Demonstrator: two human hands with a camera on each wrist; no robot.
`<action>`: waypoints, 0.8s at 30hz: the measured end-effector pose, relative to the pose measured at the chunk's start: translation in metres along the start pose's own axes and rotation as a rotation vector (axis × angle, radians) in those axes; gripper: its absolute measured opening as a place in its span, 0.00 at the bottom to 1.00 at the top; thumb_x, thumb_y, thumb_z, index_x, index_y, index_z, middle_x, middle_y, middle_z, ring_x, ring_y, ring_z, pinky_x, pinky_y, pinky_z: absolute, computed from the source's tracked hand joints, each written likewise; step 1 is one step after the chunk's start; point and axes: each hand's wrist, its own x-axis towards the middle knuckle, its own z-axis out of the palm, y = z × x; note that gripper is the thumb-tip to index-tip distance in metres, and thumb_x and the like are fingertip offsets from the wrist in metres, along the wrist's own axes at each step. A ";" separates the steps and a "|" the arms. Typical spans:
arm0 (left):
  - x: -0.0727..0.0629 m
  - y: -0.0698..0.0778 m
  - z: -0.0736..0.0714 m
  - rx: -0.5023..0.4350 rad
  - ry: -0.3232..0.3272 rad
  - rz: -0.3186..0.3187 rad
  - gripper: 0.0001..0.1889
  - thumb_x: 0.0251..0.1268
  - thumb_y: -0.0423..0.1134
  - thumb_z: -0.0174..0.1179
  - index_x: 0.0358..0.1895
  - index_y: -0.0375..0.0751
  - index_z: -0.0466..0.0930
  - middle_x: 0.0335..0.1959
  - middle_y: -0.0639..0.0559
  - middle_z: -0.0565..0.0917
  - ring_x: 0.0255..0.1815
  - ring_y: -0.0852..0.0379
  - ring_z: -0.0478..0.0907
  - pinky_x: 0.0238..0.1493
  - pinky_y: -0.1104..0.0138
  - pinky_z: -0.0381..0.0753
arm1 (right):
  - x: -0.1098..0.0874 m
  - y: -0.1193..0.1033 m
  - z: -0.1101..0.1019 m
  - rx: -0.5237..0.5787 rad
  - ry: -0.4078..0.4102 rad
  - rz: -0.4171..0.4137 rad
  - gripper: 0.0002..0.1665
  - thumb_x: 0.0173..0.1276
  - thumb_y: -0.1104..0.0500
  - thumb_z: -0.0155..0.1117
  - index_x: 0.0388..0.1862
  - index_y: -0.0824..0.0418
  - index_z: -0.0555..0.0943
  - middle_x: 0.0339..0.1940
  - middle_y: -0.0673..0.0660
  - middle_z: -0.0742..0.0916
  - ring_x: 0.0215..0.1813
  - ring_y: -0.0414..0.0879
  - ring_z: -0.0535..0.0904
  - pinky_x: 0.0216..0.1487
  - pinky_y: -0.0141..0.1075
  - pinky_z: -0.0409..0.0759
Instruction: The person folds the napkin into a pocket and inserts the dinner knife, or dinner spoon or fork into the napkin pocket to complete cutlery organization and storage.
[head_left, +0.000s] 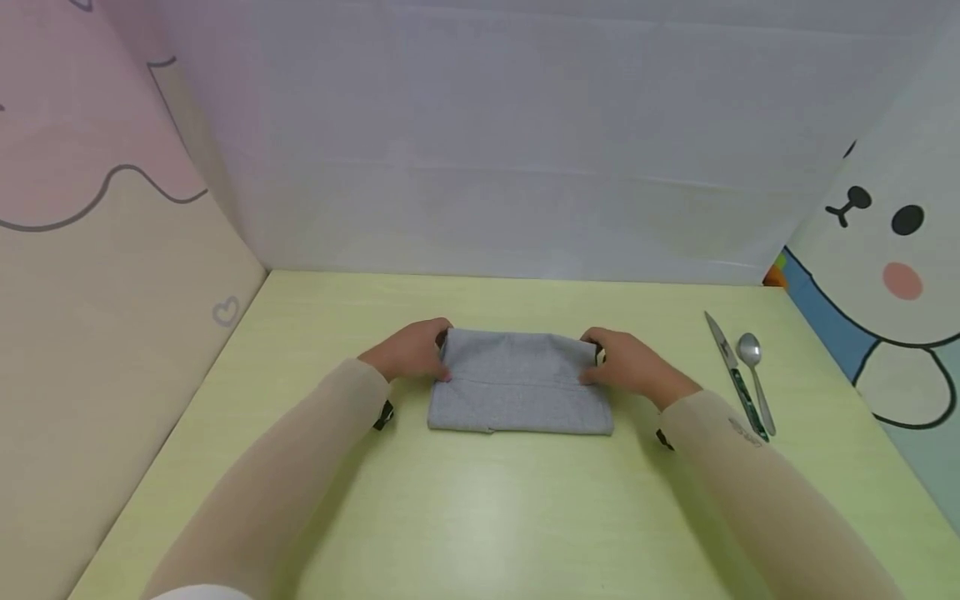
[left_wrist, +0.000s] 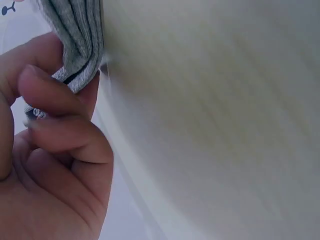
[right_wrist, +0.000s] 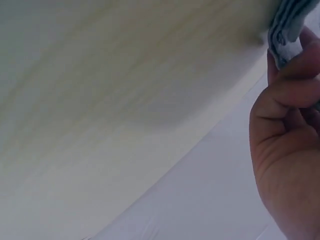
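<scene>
A grey cloth [head_left: 521, 383], folded into a flat rectangle, lies on the table between my two hands. My left hand [head_left: 416, 348] grips its left end near the far corner, thumb on the near side. Several stacked layers of the cloth [left_wrist: 82, 30] show in the left wrist view, with curled fingers around their edge. At the opposite end, my right hand [head_left: 622, 360] pinches the right edge near the far corner. In the right wrist view, folded layers of the cloth [right_wrist: 286, 30] stick out from between the fingers; part of that hand is cut off by the frame.
To the right on the pale yellow table [head_left: 480, 508] lie a table knife [head_left: 735, 375] with a dark green patterned handle and a metal spoon [head_left: 756, 375] beside it. A white sheet [head_left: 495, 150] closes off the back, and printed panels [head_left: 892, 250] stand along both sides.
</scene>
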 end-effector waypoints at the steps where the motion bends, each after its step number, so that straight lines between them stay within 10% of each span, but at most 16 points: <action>1: -0.002 0.001 0.001 -0.002 0.010 0.001 0.30 0.57 0.36 0.78 0.61 0.40 0.73 0.51 0.49 0.79 0.49 0.50 0.75 0.53 0.55 0.76 | -0.002 -0.001 0.001 0.014 0.003 0.007 0.30 0.71 0.55 0.72 0.67 0.65 0.74 0.60 0.66 0.82 0.55 0.58 0.81 0.56 0.54 0.78; 7: -0.015 0.011 0.004 -0.066 0.063 -0.053 0.23 0.59 0.33 0.76 0.52 0.39 0.73 0.42 0.46 0.78 0.40 0.51 0.77 0.41 0.60 0.78 | -0.010 -0.002 0.005 0.199 0.013 0.081 0.24 0.81 0.58 0.56 0.70 0.67 0.70 0.59 0.68 0.79 0.32 0.47 0.86 0.45 0.46 0.84; 16: -0.027 0.019 0.007 -0.261 0.043 -0.120 0.11 0.76 0.39 0.59 0.51 0.36 0.73 0.42 0.44 0.82 0.33 0.55 0.86 0.42 0.61 0.84 | -0.015 -0.002 0.010 0.541 0.023 0.121 0.18 0.83 0.64 0.50 0.65 0.70 0.68 0.60 0.74 0.75 0.37 0.54 0.88 0.41 0.45 0.88; 24: -0.042 0.009 0.012 -0.399 0.065 -0.071 0.07 0.79 0.36 0.54 0.52 0.39 0.74 0.51 0.42 0.79 0.42 0.54 0.86 0.47 0.60 0.84 | -0.025 0.000 0.008 0.613 0.000 0.089 0.15 0.82 0.64 0.50 0.63 0.69 0.68 0.55 0.72 0.79 0.44 0.55 0.88 0.46 0.46 0.87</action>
